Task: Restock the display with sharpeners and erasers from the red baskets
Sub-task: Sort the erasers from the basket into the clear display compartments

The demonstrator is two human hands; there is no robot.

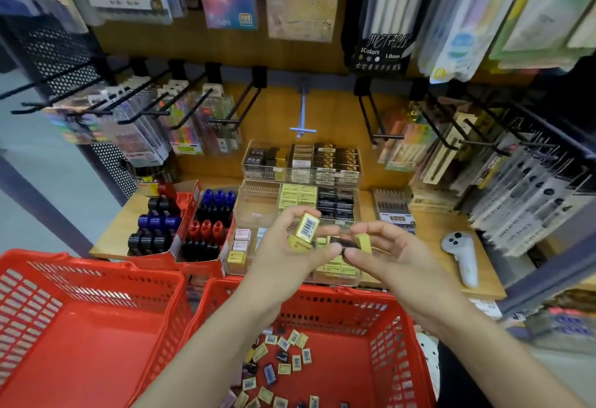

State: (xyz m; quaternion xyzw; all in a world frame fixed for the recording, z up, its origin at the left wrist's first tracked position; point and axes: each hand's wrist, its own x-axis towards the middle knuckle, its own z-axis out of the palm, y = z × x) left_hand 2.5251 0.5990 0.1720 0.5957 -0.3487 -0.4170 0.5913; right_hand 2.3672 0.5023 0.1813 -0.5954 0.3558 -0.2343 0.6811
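Holding two yellow erasers (pixel 304 236), left hand (pixel 290 246) (barcode up).

Bright, even shop light falls from overhead, so shadows are faint and soft, just a dim patch under the hanging packs (pixel 377 14) at twelve o'clock. The wide lens bends the shelf rails and hooks (pixel 151 98) outward toward nine and three o'clock, and the edges smear. Both hands show slight motion blur; glare glints on the clear plastic trays (pixel 258 201) at centre.
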